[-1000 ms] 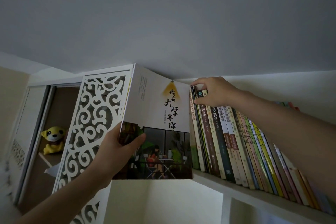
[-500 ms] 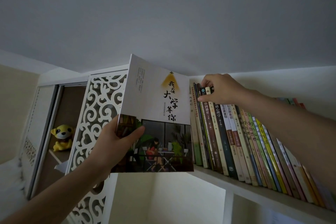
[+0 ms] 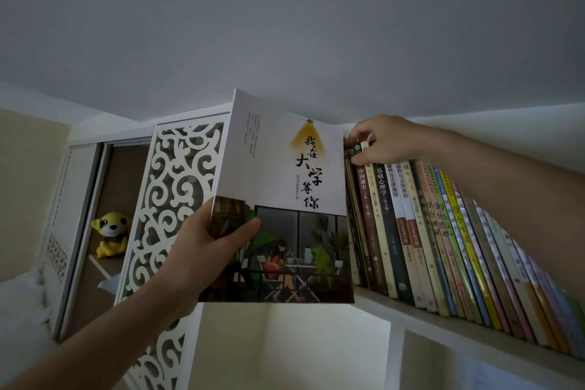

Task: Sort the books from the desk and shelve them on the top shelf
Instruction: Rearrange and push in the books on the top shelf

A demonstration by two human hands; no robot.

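**Large book held at the left end of the row, slot being opened**

Left hand point(image 3: 205, 250) gripping the large book point(image 3: 285, 209) at its lower left corner, about 7 o'clock on the cover: thumb flat across the picture on the front, remaining fingers behind the cover and not visible. Book upright, front cover toward the camera, right edge just beside the leftmost spines. Judged reason for the low corner grip: keeps the top and right edge free to slide in, and carries the weight from below.

Right hand point(image 3: 376, 139) up at the tops of the leftmost standing books, at 3 o'clock from the large book's top edge. Fingers point(image 3: 359, 160) curled, pinching the top ends of two or three spines. Likely purpose: tipping or holding these books rightward to keep a gap open at the row's left end. Gap itself hidden behind the large book; width cannot be told.

Row of books point(image 3: 443, 247) standing on the top shelf point(image 3: 443, 324), leaning slightly, running away toward 4 o'clock. Large book not yet on the shelf board; bottom edge hanging lower than the board's front lip, so a lift looks needed before insertion.

Elsewhere: white fretwork panel point(image 3: 171, 199) at 9 o'clock of the book, yellow plush toy point(image 3: 110, 234) in the cupboard behind it. Bench out of frame; number of books left there unknown.

Risk noted: tall format may catch the ceiling.
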